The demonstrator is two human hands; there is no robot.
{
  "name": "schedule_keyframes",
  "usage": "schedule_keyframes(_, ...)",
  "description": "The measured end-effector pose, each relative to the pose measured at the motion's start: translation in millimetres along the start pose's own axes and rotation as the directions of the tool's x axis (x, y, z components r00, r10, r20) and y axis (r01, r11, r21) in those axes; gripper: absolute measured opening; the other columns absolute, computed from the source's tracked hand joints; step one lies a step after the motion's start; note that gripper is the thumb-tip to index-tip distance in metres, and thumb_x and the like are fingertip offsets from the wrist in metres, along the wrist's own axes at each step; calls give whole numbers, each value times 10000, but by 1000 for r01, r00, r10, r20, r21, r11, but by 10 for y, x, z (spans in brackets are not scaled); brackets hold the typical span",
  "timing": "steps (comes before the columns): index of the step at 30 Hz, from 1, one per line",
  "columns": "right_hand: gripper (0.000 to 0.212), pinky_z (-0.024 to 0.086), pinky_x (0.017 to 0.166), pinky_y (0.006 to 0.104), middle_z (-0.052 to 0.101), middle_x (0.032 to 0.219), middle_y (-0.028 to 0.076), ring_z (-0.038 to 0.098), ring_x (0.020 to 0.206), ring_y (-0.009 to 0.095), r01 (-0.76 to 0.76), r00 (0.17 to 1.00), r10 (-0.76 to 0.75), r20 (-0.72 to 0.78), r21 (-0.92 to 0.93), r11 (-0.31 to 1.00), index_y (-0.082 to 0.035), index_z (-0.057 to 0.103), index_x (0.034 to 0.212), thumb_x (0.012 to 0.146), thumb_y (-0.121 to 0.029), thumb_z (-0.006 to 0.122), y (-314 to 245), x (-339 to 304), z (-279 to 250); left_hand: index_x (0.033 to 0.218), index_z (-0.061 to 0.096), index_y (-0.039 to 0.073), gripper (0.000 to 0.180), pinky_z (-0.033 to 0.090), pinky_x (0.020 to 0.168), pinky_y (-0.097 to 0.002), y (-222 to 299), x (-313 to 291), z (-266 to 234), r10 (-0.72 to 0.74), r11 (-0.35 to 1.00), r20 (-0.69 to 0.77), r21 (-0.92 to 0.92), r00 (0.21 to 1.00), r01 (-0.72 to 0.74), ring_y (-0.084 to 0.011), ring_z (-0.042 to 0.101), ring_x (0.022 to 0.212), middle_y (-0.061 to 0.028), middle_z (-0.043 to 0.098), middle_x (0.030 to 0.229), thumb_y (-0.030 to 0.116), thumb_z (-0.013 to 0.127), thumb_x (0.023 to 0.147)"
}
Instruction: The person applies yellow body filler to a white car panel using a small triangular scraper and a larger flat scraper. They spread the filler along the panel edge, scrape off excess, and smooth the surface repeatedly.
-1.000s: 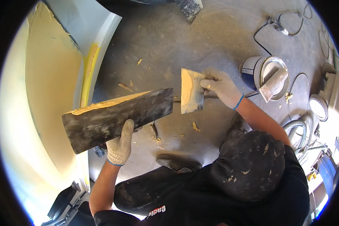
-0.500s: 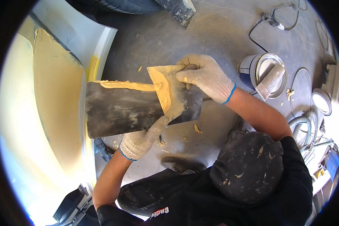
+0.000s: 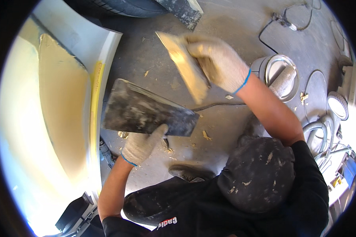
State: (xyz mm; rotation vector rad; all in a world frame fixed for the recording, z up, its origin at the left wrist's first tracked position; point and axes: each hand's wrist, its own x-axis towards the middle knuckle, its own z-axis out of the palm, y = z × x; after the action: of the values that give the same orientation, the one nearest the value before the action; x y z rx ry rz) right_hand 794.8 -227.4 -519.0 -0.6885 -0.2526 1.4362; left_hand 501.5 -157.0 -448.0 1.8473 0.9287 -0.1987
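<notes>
My left hand (image 3: 141, 147), in a pale glove with a blue cuff, is closed on the near edge of a dark, scuffed rectangular board (image 3: 148, 110), thumb on top. The board's upper face bears pale smears, and no thick bead shows on it. Above and to the right, clear of the board, my gloved right hand (image 3: 220, 65) grips a wide flat filler spreader (image 3: 182, 67), tilted and blurred by motion. Yellow filler coats its left face. To the left stands a light car body panel (image 3: 110, 43) with a broad tan filler patch (image 3: 63, 94).
A tyre (image 3: 134, 8) lies at the far edge beside a dark spattered piece (image 3: 182, 14). A round can (image 3: 279, 71) with a roll-shaped item on its lid stands at right. Cables (image 3: 265, 33), hoses (image 3: 322, 126) and filler scraps (image 3: 206, 135) lie on the floor.
The spreader has lifted off the board, up and away, with my right hand. The yellow bead is gone from the board, which has turned and shifted right, away from the panel.
</notes>
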Motion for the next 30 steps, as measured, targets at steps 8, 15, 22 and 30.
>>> schedule_keyframes(8, 328, 555, 889, 356, 672, 1131, 81, 674, 1012, 190, -431, 873, 451, -187, 136, 892, 41, 627, 1252, 931, -24, 612, 986, -309, -315, 1206, 672, -22, 266, 523, 956, -364, 63, 169, -261, 125, 955, -37, 276, 991, -111, -199, 640, 1085, -129, 702, 1185, 112, 691, 977)
schedule_keyframes(15, 434, 520, 983, 347, 673, 1172, 73, 646, 1081, 176, 201, 976, -204, 73, 45, 978, 13, 578, 1354, 955, -143, 643, -591, -99, 393, 1045, 722, -40, 445, 542, 862, -429, -161, 1160, -105, -104, 955, -106, 269, 989, 129, -374, 715, 941, -261, 722, 950, 387, 708, 921)
schedule_keyframes(22, 416, 505, 970, 319, 639, 1170, 85, 622, 1081, 158, 147, 961, -163, -222, -87, 985, 33, 562, 1339, 956, -130, 546, -545, -463, -172, 885, 752, -17, 463, 535, 774, -410, -39, 2550, -339, 39, 985, -165, 171, 986, -10, -300, 715, 790, -174, 736, 810, 444, 767, 858)
schedule_keyframes(30, 424, 498, 1000, 334, 646, 1228, 119, 627, 1122, 190, 124, 943, -147, -297, -94, 988, 54, 544, 1366, 982, -123, 512, -395, -523, -332, 1192, 696, 9, 468, 551, 850, -381, -217, 2477, -402, 204, 937, -439, 347, 875, -45, -286, 716, 938, -149, 755, 982, 373, 694, 897)
